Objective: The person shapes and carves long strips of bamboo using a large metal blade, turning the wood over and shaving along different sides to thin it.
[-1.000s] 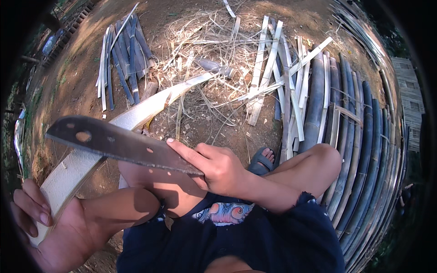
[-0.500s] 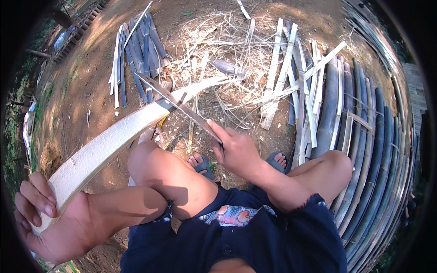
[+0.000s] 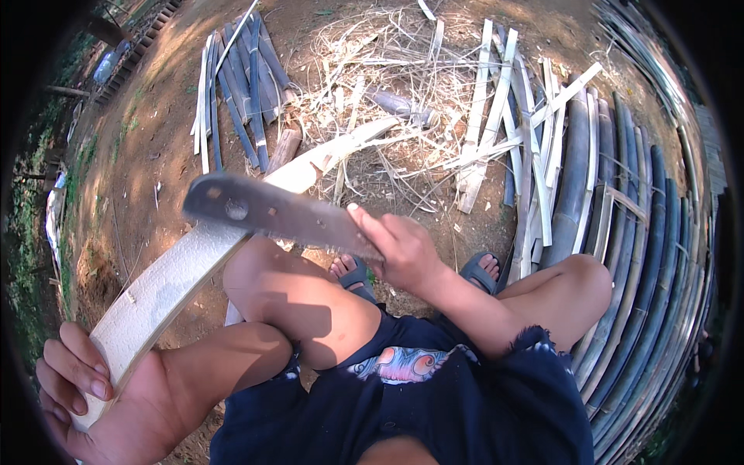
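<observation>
My left hand [image 3: 116, 395] is closed round the near end of a split bamboo strip [image 3: 174, 279], whose pale inner face is turned up. The strip slants away from me past my bent left knee, and its far end reaches the shavings. My right hand [image 3: 403, 252] grips a machete-like knife [image 3: 291, 213], a broad dark metal blade with a round hole and small square holes near its tip. Its blade lies across the middle of the strip, with its flat side facing up. Its handle is hidden in my fist, and I cannot tell whether the blade touches the bamboo.
Split dark bamboo pieces [image 3: 252, 81] lie at the far left. Thin shavings [image 3: 387, 58] cover the ground ahead, with a short bamboo piece [image 3: 399, 106] among them. Pale strips [image 3: 488, 116] lean to the right, beside a long stack of bamboo poles [image 3: 651, 256]. A wooden stub [image 3: 284, 149] stands under the strip.
The knife has turned from edge-on to flat side up, and its tip has come nearer along the strip. My left hand keeps its hold. The whole view has shifted slightly.
</observation>
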Demonstrator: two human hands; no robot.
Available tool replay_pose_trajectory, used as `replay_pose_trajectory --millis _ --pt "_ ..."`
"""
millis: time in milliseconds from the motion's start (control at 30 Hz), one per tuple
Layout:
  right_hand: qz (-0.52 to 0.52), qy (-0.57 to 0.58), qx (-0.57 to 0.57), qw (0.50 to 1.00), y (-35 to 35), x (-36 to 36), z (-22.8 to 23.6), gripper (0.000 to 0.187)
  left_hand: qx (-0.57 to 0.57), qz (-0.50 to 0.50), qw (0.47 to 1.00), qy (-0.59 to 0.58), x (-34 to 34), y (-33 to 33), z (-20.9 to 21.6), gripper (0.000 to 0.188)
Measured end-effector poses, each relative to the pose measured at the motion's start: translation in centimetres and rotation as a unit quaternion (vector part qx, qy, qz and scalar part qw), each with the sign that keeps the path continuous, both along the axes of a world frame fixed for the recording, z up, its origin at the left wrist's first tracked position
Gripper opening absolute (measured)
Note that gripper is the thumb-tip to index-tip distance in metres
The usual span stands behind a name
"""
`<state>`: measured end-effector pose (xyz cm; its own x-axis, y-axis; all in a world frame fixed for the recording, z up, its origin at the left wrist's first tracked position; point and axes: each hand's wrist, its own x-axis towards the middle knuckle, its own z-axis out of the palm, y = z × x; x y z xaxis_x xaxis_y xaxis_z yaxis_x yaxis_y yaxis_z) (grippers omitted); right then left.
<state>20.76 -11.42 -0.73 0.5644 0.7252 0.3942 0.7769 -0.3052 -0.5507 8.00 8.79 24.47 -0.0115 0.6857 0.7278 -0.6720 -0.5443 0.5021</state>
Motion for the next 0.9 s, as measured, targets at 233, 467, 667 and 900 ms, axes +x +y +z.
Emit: replay_pose_trajectory --millis 233,467,667,900 --pt "-0.033 0.109 -0.013 0.993 0.9 -1.1 3.0 0.057 -0.016 -0.048 0.999 -0.01 -1.2 2.1 -0.6 0.024" --pt "-0.141 0.075 -0.043 0.986 0.8 4.4 -8.0 0.041 0.021 0.025 0.998 -0.05 0.5 0.3 -0.4 0.024" --pt "-0.107 0.161 -0.008 0.981 1.3 1.7 -2.4 0.04 0.017 -0.046 0.999 0.02 -2.6 3.8 0.0 0.026" --pt "-0.141 0.063 -0.043 0.987 1.0 4.6 -7.2 0.033 -0.02 0.028 0.999 -0.01 -1.1 3.0 0.6 0.024"
